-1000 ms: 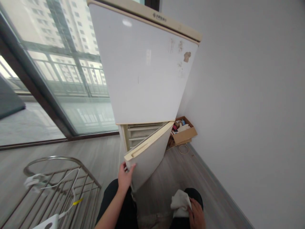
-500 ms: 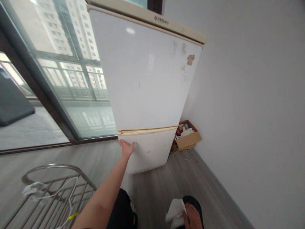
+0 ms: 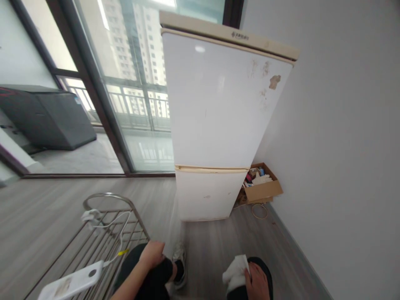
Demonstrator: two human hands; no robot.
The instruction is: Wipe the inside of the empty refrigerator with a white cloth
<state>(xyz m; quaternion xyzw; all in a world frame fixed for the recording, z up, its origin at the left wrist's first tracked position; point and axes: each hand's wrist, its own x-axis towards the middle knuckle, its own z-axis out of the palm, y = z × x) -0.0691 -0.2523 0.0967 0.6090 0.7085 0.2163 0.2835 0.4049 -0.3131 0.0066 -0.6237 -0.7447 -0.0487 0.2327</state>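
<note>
My left hand (image 3: 153, 253) rests on my left knee, its fingers bent down out of sight. My right hand (image 3: 256, 280) lies on my right knee with a crumpled white cloth (image 3: 236, 273) held at its fingers. Ahead of my knees stands a white two-door refrigerator (image 3: 215, 104) with cream trim, both doors closed. Brown stains and a peeled patch mark its upper door near the right edge. Neither hand touches it.
At my left is a metal rack (image 3: 109, 225) carrying a white power bank (image 3: 73, 281) and a charger with cable (image 3: 123, 233). An open cardboard box (image 3: 264, 191) of odds and ends sits by the wall (image 3: 337, 146). Behind are glass sliding doors (image 3: 140, 150) and a dark grey covered object (image 3: 62, 121).
My left hand has left the refrigerator's lower door and come back to my knee. The lower door now sits flush. My view has turned left; my right hand keeps the cloth.
</note>
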